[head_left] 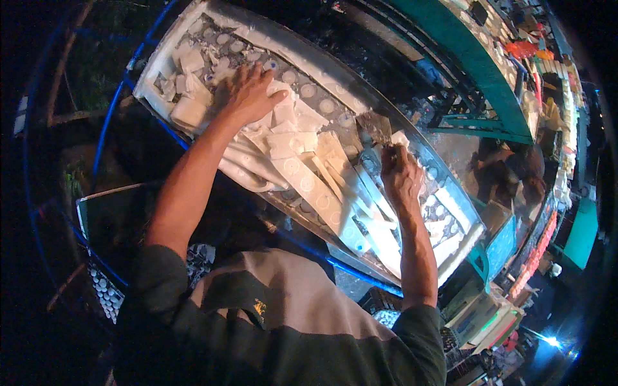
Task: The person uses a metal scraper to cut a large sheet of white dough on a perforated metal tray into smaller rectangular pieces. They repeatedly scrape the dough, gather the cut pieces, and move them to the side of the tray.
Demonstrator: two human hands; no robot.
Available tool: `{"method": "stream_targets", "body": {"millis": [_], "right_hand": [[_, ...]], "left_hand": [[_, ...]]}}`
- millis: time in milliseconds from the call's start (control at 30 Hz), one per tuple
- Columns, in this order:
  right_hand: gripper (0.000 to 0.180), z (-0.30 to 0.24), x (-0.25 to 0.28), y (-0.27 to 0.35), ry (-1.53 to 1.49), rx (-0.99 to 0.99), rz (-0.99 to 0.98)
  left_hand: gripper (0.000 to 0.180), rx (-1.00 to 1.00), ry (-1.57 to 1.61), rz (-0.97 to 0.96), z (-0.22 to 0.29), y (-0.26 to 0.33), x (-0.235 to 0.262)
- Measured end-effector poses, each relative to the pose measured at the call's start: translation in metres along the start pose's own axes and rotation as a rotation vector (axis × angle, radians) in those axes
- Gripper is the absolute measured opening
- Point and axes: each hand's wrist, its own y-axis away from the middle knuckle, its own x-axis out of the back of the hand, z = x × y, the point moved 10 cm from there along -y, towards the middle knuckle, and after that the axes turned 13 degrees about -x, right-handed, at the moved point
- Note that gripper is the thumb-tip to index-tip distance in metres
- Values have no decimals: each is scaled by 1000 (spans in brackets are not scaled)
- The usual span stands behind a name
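Before me lies a long shallow tray (347,87) with a pale raised rim and rows of round shapes on its bed. My left hand (250,96) rests on cream-coloured scraps at the tray's far left part, fingers spread and palm down. Toward the right end, my right hand (402,170) has its fingers curled closed; what they hold is hidden. Just past those fingertips are a dark brown flat piece (374,127) and a small pale lump (400,137). Between my hands lie pale flat strips (309,183) with ring marks, some overlapping. Chunky cream pieces (191,109) sit left of my left hand.
Blue metal bars (109,119) run along the tray's left and near side. Beyond it stands a green-edged frame (515,103). Farther right are a blue-green chair (496,248), cardboard boxes (486,315) and a long row of mixed goods. A bright lamp (551,340) shines at lower right.
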Motion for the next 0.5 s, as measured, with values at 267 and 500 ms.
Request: {"method": "stream_targets", "body": {"millis": [267,500], "right_hand": [[28,-96,-46,-74,-7,38,-133],[34,-28,7,3,52,-126,-259]], "left_hand": [[57,-320,-83,235,82,-18,37],[54,-453,-111,280,112,-41,-13]]}}
